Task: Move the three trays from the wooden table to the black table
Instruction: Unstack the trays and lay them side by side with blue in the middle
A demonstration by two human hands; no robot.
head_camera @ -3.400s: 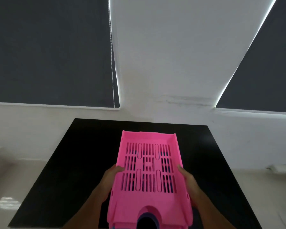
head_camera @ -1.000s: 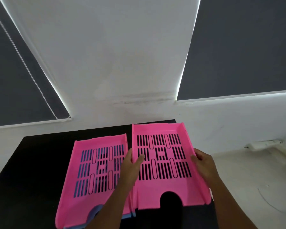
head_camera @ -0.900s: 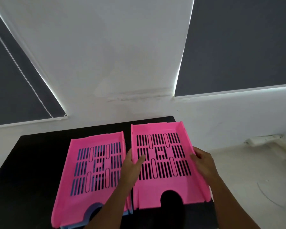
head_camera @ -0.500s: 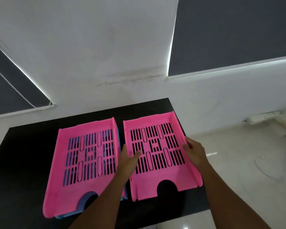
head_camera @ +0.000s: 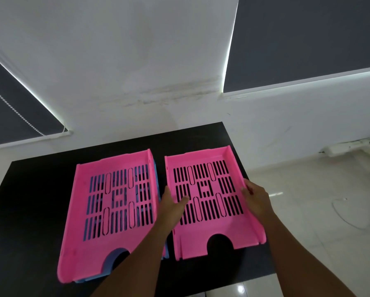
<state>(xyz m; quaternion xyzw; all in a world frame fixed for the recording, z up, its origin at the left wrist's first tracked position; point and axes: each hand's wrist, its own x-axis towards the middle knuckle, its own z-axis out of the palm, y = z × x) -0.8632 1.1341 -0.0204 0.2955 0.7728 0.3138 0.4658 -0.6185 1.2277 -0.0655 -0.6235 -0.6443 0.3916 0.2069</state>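
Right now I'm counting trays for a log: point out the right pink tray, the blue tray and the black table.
right pink tray point(head_camera: 205, 205), head view, slotted floor.
blue tray point(head_camera: 115, 257), head view, part showing through the left pink tray's front notch.
black table point(head_camera: 25, 211), head view, bare top at left.

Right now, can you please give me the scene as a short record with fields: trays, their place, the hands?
surface: black table
right pink tray: flat on the table, near its right edge
left pink tray: stacked on a blue tray
gap: the two pink trays lie side by side, apart
left hand: on the right tray's left wall
right hand: on its right wall
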